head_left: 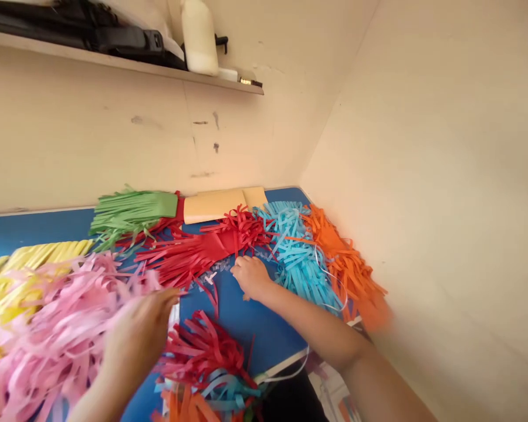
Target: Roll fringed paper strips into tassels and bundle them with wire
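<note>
My left hand (143, 328) is over the table's left half, beside the pink fringed paper (70, 316). Its fingers are pressed together, and what they hold, if anything, is hidden. Over the blue tabletop, my right hand (251, 276) has its fingers curled at the near edge of the red fringed paper (215, 246); whether it grips the paper does not show. Small clear and white scraps (210, 278) lie between the hands. Closer to me, a bundle of red strips (206, 346) hangs above blue strips (224, 388) and orange strips (187, 405).
Light blue fringe (301, 252) and orange fringe (338, 252) lie along the right side, crossed by a white cord (333, 274). Green fringe (132, 211), folded tan paper (215, 205) and yellow fringe (48, 255) are behind. A wall shelf (114, 63) holds a white bottle (199, 38).
</note>
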A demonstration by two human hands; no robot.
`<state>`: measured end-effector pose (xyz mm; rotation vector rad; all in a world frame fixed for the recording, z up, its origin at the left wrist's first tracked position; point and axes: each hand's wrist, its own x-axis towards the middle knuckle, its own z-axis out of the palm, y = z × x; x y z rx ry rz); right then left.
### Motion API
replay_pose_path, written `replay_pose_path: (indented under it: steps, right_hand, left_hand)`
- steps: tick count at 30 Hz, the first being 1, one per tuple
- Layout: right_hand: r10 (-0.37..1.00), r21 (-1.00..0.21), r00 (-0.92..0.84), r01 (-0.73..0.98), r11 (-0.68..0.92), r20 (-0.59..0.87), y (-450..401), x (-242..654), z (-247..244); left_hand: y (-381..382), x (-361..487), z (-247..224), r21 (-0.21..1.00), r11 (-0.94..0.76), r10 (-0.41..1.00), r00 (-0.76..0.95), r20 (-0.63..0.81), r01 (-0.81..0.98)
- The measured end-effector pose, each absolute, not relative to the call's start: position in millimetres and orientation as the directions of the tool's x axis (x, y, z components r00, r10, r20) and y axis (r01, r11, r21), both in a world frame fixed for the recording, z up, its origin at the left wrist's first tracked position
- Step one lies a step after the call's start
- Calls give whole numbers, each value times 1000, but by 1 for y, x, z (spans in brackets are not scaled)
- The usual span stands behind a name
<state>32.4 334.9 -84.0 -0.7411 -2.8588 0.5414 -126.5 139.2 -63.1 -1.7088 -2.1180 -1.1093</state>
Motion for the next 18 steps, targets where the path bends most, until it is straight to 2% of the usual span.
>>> replay_pose_path:
  steps: [2,3,5,7,9,12,14,18]
  right_hand:
    - [492,-443,-866,410,797,83,326,41,-74]
    - [503,-541,-857,370,755,116,320,47,-70]
    - [568,-789,-801,219,574,191,306,57,-66]
    - [666,-948,-717,23,318,206,292,64,-68]
    - [729,-990,-670,-98,100,140,280,67,-75]
    - [757,-969,-653,-175,-172,-16,270,67,-82]
    - [763,-947,-642,-195,-255,-73,266,67,-83]
    - [768,-926,-632,-222,-305,-101,263,67,-80]
  left_hand:
    - [148,-111,-62,471,22,803,-296,517,882]
    - [152,-101,-61,530,16,830,-306,466,848]
    - [159,-85,-58,665,35,873,-347,344,746]
    - [164,-75,-56,739,62,890,-373,263,671]
    - [166,-71,-54,755,50,884,-380,272,654]
    - [166,-70,-56,740,15,851,-398,344,673]
    - [166,-69,-57,729,12,836,-407,369,684]
    - [165,-68,-58,706,-20,826,-386,410,708]
